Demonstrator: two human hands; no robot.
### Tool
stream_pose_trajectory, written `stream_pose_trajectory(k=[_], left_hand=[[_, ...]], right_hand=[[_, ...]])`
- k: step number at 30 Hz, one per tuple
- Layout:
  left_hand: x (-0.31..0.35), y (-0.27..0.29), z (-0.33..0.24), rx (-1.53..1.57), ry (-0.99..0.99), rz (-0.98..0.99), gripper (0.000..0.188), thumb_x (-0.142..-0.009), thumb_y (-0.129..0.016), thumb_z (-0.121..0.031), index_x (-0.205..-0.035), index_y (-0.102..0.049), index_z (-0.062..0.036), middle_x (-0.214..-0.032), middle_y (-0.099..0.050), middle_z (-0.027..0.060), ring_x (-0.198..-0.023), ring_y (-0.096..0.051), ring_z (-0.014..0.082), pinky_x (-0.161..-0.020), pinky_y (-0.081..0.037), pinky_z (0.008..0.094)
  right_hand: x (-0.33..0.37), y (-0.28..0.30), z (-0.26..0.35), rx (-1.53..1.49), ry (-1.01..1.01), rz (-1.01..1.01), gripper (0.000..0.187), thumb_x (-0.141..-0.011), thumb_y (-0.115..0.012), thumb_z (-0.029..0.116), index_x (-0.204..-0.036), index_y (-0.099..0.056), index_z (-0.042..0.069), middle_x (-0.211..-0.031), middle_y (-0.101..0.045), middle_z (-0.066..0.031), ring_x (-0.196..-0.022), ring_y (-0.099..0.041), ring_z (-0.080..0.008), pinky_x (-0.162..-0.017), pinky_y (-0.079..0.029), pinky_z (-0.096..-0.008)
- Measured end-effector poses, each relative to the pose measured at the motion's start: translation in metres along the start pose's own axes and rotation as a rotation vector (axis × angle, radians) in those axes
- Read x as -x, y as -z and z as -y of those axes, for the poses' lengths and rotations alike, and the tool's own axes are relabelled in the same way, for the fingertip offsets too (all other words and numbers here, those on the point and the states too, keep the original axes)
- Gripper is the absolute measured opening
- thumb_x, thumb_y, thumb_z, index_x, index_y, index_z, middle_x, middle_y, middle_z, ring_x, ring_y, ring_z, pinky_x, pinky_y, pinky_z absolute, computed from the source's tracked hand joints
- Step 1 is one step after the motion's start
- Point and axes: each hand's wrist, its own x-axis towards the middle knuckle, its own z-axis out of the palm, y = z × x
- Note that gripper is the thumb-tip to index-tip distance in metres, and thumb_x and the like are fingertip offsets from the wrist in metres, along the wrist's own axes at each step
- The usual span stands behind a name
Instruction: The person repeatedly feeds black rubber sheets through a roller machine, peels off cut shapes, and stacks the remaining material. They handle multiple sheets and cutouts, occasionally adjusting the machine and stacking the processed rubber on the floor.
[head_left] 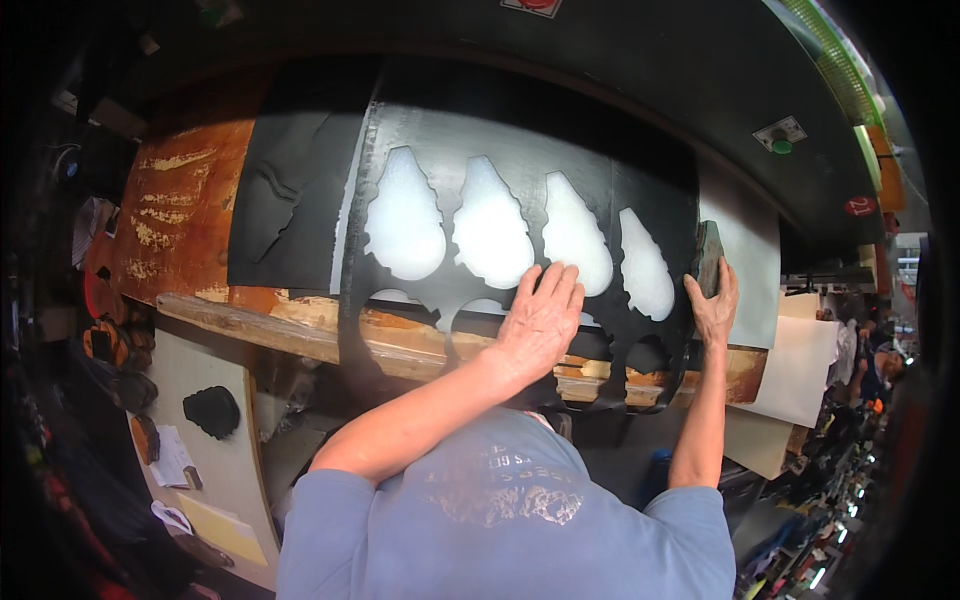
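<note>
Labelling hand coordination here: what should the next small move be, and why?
Probably fine-adjust the dark block with the right hand while the left hand steadies the black sheet: the right hand grips the block's near end by the sheet's right edge, and the left hand rests flat near the cutouts.

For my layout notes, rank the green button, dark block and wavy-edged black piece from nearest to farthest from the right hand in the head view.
1. Dark block: touching the right hand.
2. Green button: above the hand, toward the right.
3. Wavy-edged black piece: far left.
</note>
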Motion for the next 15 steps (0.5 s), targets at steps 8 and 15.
stream_pose_trajectory(k=[8, 15], left_hand=[[-0.025, -0.008, 0.009, -0.061, -0.048, -0.081, 0.021, -0.091, -0.079, -0.027, -0.09, -0.068, -0.0095, -0.09, -0.06, 0.0072, -0.091, -0.057, 0.0276, -0.075, -0.043, 0.0405], [0.007, -0.005, -0.023, 0.05, -0.044, 0.038, 0.023, -0.095, -0.072, -0.027, -0.079, -0.073, -0.0099, -0.079, -0.062, 0.0062, -0.088, -0.059, 0.0253, -0.083, -0.043, 0.0411]], right_hand=[[-0.009, 0.013, 0.004, -0.331, -0.078, 0.013, 0.087, -0.076, -0.089, 0.03, -0.151, -0.058, -0.002, -0.149, -0.061, -0.0216, -0.139, -0.058, -0.0353, -0.121, -0.042, -0.043], [0.005, 0.043, 0.088, -0.533, 0.157, 0.138, 0.089, -0.071, -0.084, 0.02, -0.153, -0.056, 0.0, -0.153, -0.056, -0.0207, -0.141, -0.055, -0.0327, -0.121, -0.04, -0.0429]])
